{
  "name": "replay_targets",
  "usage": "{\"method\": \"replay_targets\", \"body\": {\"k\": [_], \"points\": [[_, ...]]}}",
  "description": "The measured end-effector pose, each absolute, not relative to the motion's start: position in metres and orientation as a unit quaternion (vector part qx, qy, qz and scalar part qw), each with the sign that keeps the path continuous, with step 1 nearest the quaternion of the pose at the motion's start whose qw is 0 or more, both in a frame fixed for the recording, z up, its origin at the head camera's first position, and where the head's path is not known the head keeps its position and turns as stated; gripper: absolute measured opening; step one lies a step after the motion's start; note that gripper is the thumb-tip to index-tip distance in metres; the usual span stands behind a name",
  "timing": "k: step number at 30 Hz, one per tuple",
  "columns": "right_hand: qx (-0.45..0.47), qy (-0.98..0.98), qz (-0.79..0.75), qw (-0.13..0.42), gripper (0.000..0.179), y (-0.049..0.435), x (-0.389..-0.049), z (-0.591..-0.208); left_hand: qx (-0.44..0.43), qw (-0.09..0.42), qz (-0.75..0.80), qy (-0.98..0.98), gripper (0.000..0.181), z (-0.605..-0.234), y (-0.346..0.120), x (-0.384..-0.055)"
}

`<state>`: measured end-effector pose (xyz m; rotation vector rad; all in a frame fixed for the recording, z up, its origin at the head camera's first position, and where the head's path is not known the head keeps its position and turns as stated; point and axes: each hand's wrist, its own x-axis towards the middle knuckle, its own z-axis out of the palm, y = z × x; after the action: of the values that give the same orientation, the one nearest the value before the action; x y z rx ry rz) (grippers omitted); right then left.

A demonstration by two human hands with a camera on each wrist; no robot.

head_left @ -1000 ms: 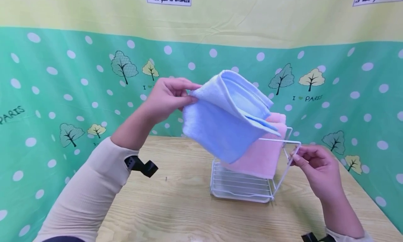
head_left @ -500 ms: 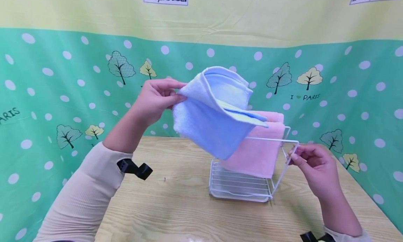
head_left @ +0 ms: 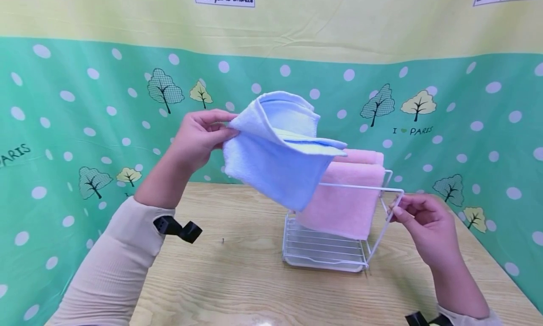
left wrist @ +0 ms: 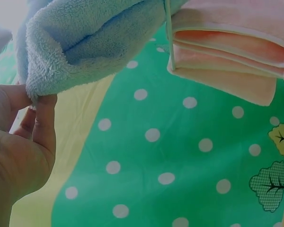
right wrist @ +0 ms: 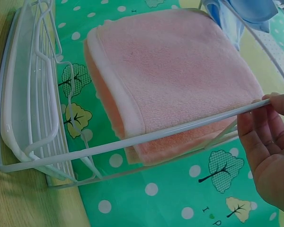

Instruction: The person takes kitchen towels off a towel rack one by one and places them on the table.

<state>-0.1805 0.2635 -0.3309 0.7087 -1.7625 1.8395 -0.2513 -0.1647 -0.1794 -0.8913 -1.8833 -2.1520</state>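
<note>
My left hand [head_left: 199, 139] pinches one corner of a folded light blue towel [head_left: 271, 161], which it holds up in the air left of the rack's top. In the left wrist view the thumb and fingertips meet at the lower corner of the blue towel [left wrist: 85, 52]. On the right, my right hand [head_left: 428, 229] grips the side post of a white wire rack [head_left: 386, 231] between thumb and fingers. A folded pink towel [head_left: 349, 203] hangs over the rack's upper bars, and the blue towel overlaps its left part in the head view.
The rack's lower shelf [head_left: 326, 253] has a white tray under its wires and stands on the wooden table [head_left: 237, 288]. A tiny dark speck [head_left: 223, 241] lies left of the rack. Behind hangs a green and yellow patterned curtain [head_left: 263, 57].
The left hand has moved left with the blue towel, drawing it away from above the pink towel, more of which now shows. The right hand stays on the rack.
</note>
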Motion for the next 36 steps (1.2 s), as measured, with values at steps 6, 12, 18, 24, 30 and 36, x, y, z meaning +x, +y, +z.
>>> {"method": "replay_targets", "body": {"k": [6, 12, 18, 24, 30, 36], "points": [[0.27, -0.638, 0.678, 0.246, 0.021, 0.263, -0.181, -0.331, -0.281, 0.075, -0.727, -0.622, 0.029, -0.183, -0.173, -0.252], [0.27, -0.634, 0.682, 0.246, 0.021, 0.262, -0.181, -0.332, -0.271, 0.083, -0.743, -0.606, 0.03, -0.184, -0.181, -0.253], [0.264, -0.639, 0.679, 0.247, 0.02, 0.264, -0.181, -0.331, -0.277, 0.088, -0.755, -0.587, 0.032, -0.185, -0.189, -0.253], [0.266, -0.642, 0.675, 0.248, 0.021, 0.264, -0.181, -0.331, -0.265, 0.096, -0.765, -0.578, 0.033, -0.188, -0.196, -0.253], [0.277, -0.634, 0.679, 0.245, 0.021, 0.263, -0.182, -0.332, -0.243, 0.09, -0.788, -0.558, 0.032, -0.192, -0.206, -0.257], [0.267, -0.636, 0.681, 0.246, 0.02, 0.263, -0.182, -0.33, -0.212, 0.081, -0.801, -0.554, 0.028, -0.199, -0.214, -0.264]]}}
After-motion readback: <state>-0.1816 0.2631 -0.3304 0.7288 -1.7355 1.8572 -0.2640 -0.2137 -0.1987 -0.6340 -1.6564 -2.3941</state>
